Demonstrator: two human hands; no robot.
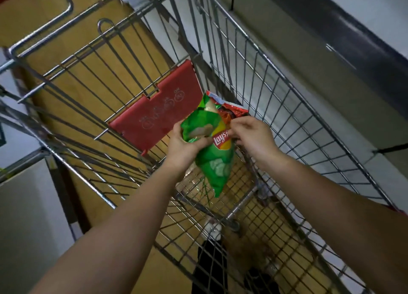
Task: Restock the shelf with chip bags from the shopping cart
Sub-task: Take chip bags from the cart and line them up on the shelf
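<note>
Both hands grasp chip bags above the cart [287, 99]: left hand [184, 144] clenches the green bag [212, 161]; right hand [251, 137], at 3 o'clock, pinches it, half hiding a red bag [234, 112].

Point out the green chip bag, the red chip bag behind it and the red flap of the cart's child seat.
green chip bag [217, 161]: head view, on its lower front panel.
red chip bag [235, 112]: head view, on the foil top edge showing behind the green one.
red flap [159, 112]: head view, on its middle.
</note>
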